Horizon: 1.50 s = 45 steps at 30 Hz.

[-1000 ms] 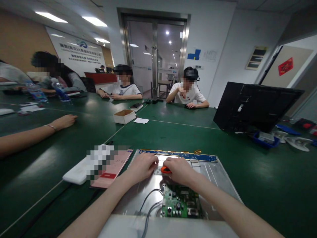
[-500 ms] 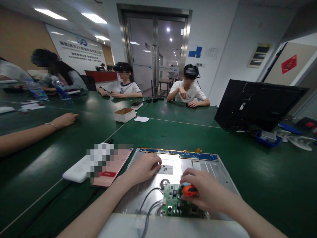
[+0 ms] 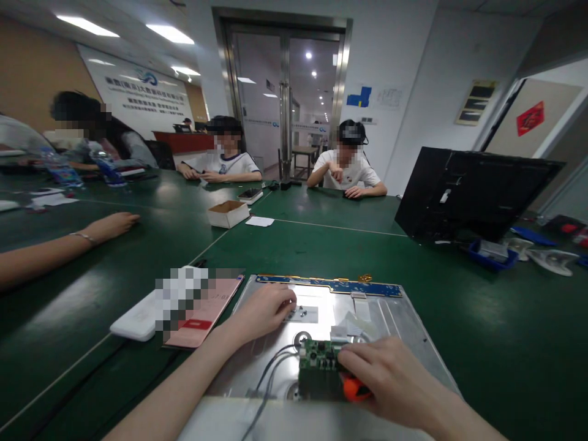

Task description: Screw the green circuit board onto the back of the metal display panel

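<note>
Green board (image 3: 318, 355), right hand (image 3: 390, 375) pinching (orange tool (image 3: 354, 389) too); left hand (image 3: 265, 310) curled, grip unclear.

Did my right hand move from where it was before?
Yes. Your right hand has moved away from the blue strip, back toward you and a bit to the right.

Bare left hand (image 3: 269, 309), bare right hand (image 3: 390, 375), slender fingers (image 3: 361, 354), slim forearms (image 3: 184, 373) (bare as far as visible)
</note>
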Each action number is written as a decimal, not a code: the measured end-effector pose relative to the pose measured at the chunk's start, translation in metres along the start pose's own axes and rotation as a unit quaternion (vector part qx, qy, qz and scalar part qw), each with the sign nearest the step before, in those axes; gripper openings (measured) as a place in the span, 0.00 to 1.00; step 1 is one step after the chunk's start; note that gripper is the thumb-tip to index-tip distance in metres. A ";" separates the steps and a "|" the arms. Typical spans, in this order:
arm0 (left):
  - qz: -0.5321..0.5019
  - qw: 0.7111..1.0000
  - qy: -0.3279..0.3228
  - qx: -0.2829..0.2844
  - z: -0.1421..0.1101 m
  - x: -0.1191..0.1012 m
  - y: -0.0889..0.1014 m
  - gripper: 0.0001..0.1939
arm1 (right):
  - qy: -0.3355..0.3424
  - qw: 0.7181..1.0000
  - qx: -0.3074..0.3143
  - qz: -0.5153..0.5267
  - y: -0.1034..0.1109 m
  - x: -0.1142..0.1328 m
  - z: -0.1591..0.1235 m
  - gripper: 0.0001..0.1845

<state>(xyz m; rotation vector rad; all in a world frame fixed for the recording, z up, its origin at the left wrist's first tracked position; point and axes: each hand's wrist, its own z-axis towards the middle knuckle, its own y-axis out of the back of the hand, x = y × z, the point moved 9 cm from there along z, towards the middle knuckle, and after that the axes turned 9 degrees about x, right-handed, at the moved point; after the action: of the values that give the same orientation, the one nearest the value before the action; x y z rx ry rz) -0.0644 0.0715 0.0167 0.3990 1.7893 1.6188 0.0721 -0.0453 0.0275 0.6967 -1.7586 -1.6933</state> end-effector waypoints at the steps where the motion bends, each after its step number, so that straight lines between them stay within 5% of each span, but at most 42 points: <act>1: -0.002 1.000 0.000 -0.001 0.000 0.001 0.000 0.09 | -0.007 1.000 -0.019 0.005 0.006 -0.006 0.001 0.08; 7: -0.007 1.000 0.006 -0.002 0.001 0.006 -0.003 0.09 | -0.079 0.990 -0.098 0.066 0.030 -0.047 0.014 0.05; 19: 0.006 1.000 0.012 0.004 0.000 0.008 -0.003 0.08 | -0.098 0.980 -0.135 0.109 0.028 -0.081 0.039 0.06; 24: -0.002 1.000 0.004 -0.005 0.001 0.008 -0.004 0.09 | -0.052 0.984 -0.139 0.095 0.034 -0.067 0.034 0.06; 31: 0.008 1.000 -0.003 -0.002 0.001 0.006 -0.004 0.10 | 0.100 0.977 -0.175 -0.072 0.027 -0.002 -0.012 0.11; 37: 0.009 1.000 -0.001 0.008 0.000 0.003 -0.003 0.08 | 0.084 0.991 -0.077 -0.068 -0.011 0.018 -0.021 0.05; 45: -0.002 1.000 -0.001 0.007 0.000 0.003 -0.003 0.09 | -0.011 1.000 -0.002 0.007 -0.034 0.000 -0.010 0.13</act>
<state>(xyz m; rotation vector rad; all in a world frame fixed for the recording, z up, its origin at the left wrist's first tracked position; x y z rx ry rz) -0.0658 0.0732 0.0128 0.4025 1.7999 1.6047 0.0786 -0.0535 -0.0061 0.6652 -1.7702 -1.7011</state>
